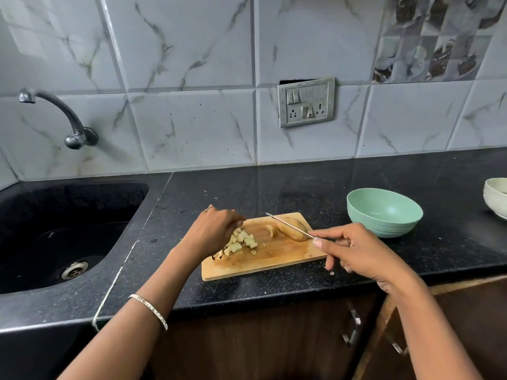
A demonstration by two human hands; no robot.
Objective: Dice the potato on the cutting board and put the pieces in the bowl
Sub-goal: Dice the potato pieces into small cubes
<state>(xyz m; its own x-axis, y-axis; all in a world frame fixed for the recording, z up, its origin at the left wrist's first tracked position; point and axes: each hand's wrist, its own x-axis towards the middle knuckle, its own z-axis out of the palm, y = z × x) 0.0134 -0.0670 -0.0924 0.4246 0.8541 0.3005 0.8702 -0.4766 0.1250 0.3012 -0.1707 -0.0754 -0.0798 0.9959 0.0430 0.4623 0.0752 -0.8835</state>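
Right hand (356,252) pinches knife (288,225) over potato (295,222); left hand (212,231) arches over diced pieces (242,241), grip hidden, perhaps touching.

A black speckled countertop (274,187) runs along a wall of white marbled tiles (192,78), with a patch of picture tiles (428,37) at the upper right and a grey switch-and-socket panel (306,102) set in the wall. At the left a black sink (55,229) with a metal drain (74,270) sits under a curved metal tap (55,113) mounted on the wall. A white bowl (495,196) stands at the right edge of the counter, and below are dark wooden cabinet doors (247,346) with metal handles (352,327).
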